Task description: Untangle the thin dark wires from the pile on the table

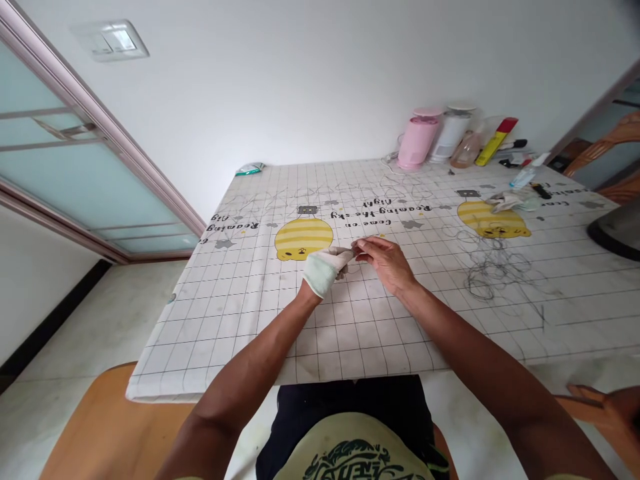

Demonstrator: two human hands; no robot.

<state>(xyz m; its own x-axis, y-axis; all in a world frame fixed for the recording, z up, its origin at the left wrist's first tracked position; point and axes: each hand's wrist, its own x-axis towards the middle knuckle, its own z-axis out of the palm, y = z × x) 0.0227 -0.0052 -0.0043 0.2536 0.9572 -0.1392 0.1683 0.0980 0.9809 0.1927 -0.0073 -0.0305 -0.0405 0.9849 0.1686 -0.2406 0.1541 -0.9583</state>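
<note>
Your white-wrapped left hand and bare right hand were pinching something thin, too small to make out; snagging that loose tangled grey wire could've caused trouble.

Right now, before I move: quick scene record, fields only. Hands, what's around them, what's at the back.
left hand: left hand wrapped in pale cloth, fingertips meeting the right hand's
right hand: bare right hand, pinching something thin, too small to tell
surface: grid-printed tablecloth with yellow striped bear prints
beside hands: tangle of thin dark wire, to their right
back edge: pink container, white canister, yellow tube with red cap
</note>
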